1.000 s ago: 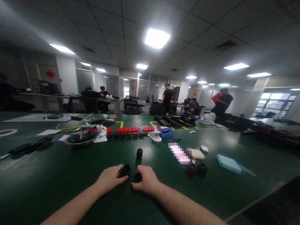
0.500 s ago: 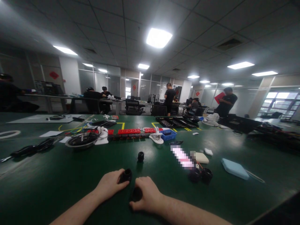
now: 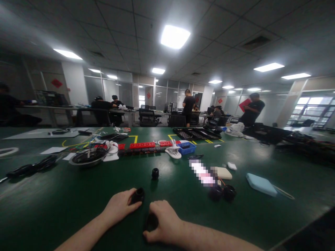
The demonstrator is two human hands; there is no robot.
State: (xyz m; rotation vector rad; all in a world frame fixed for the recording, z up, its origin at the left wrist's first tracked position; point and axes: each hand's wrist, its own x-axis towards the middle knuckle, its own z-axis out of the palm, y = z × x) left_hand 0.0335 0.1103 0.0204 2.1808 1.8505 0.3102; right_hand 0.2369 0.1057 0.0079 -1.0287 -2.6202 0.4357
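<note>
Far left, black cables (image 3: 28, 169) lay on the green tabletop (image 3: 65, 205), with a round dish of wires (image 3: 87, 157) just beyond them. Left forearm came in low from the bottom edge, wrist near flat. Left hand (image 3: 119, 208) rested on the tabletop, thumb and fingers (image 3: 131, 205) pinched round the left black part (image 3: 138, 195), a small round piece with an open top, upright at the fingertips. A loose black part (image 3: 155, 173) stood alone further out, between the two hands' line and the red strip, touched by neither hand.

Right hand (image 3: 163, 223) sat just beside the left, closer to the camera, knuckles up, fingers curled down over the right black part (image 3: 151, 221). That part was mostly covered, so its shape couldn't be told. Right forearm ran off the bottom right, low over the tabletop. The two held parts were near each other but apart.

Judgement: good handling here meant a firm pinch on each piece, wrists braced on the tabletop, and openings kept in view, since both are small and dark.

Right of the hands: a pair of black parts (image 3: 223, 192), then a light blue case (image 3: 261, 184).
</note>
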